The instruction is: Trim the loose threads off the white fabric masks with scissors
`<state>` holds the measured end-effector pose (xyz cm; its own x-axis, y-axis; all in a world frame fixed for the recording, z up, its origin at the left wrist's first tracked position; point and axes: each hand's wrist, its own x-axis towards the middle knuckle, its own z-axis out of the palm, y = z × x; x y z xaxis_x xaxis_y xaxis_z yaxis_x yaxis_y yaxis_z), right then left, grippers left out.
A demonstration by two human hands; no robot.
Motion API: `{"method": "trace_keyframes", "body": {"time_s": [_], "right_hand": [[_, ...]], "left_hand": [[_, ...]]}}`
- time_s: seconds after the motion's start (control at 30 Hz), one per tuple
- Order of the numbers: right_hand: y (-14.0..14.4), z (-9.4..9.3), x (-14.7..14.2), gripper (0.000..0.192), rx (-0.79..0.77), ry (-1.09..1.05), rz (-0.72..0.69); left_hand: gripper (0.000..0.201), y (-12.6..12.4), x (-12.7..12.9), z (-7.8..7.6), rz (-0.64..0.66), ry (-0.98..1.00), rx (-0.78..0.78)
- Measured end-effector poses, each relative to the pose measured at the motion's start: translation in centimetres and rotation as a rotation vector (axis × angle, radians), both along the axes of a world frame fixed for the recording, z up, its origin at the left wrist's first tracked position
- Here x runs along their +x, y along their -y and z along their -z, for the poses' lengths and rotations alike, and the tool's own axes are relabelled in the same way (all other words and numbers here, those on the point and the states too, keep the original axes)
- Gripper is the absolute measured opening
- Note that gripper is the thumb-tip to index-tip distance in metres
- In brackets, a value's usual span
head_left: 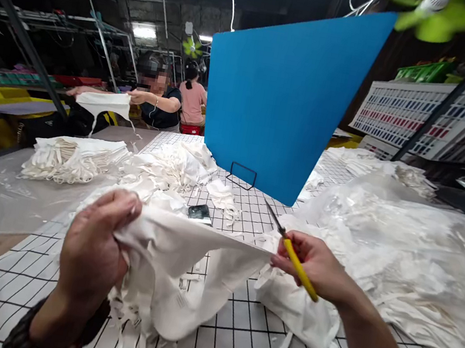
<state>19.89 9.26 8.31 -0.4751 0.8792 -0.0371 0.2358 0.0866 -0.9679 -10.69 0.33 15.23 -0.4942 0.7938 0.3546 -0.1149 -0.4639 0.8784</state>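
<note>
Gridded white worktable (231,340) heaped with cloth: left hand (92,251) fists a white fabric piece (180,272) taut above it; right hand (315,265) pinches its far edge, gripping yellow-handled snips (294,255).

Two hands, the left hand (92,251) and the right hand (315,265), are working over one table (231,340). One yellow-handled snips (293,254), one blue board (286,94) and one phone (200,212) are showing. Two other people (160,99) are standing behind.

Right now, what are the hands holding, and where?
Left hand bunches the white cloth at its edge; right hand pinches its other edge, with yellow snips by the handle.
</note>
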Motion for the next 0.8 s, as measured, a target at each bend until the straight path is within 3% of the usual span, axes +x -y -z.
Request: {"method": "trace_keyframes", "body": {"time_s": [0.1, 0.17, 0.27, 0.37, 0.43, 0.5, 0.53, 0.57, 0.63, 0.67, 0.73, 0.8], "right_hand": [[3.0, -2.6, 2.2, 0.03, -0.121, -0.161, -0.069], [5.3, -3.0, 2.5, 0.031, -0.163, -0.255, -0.057], [8.2, -1.8, 1.6, 0.032, -0.215, -0.32, 0.004], [9.7, 1.1, -0.1, 0.035, -0.312, -0.362, 0.126], [10.1, 3.3, -1.0, 0.04, -0.374, -0.38, 0.231], [10.3, 5.1, -1.6, 0.043, -0.406, -0.39, 0.329], [10.4, 5.7, -1.8, 0.044, -0.412, -0.399, 0.368], [10.6, 6.1, -1.9, 0.044, -0.417, -0.412, 0.398], [11.1, 6.2, -2.0, 0.043, -0.427, -0.432, 0.421], [11.5, 6.1, -2.0, 0.042, -0.43, -0.431, 0.416], [12.3, 5.8, -2.1, 0.041, -0.442, -0.397, 0.386], [13.1, 5.8, -2.3, 0.042, -0.461, -0.346, 0.351]], "left_hand": [[0.034, -4.3, 1.4, -2.9, 0.01, 0.029, 0.302], [0.034, -7.3, 3.1, -3.3, 0.055, 0.042, 0.317], [0.027, -10.7, 6.3, -1.4, 0.235, -0.082, 0.083], [0.03, -11.6, 9.0, 2.5, 0.448, -0.495, -0.202], [0.031, -10.5, 9.8, 5.3, 0.444, -0.653, -0.285], [0.031, -7.9, 9.9, 7.8, 0.378, -0.688, -0.313], [0.037, -6.1, 9.8, 8.9, 0.392, -0.696, -0.36], [0.045, -4.3, 9.8, 9.9, 0.488, -0.672, -0.451], [0.059, -0.5, 10.0, 11.7, 0.78, -0.459, -0.686], [0.06, 1.1, 10.4, 12.5, 0.853, -0.276, -0.78], [0.056, 3.6, 11.6, 13.8, 0.911, 0.102, -0.896], [0.055, 4.8, 13.1, 14.5, 0.861, 0.406, -0.961]]}}
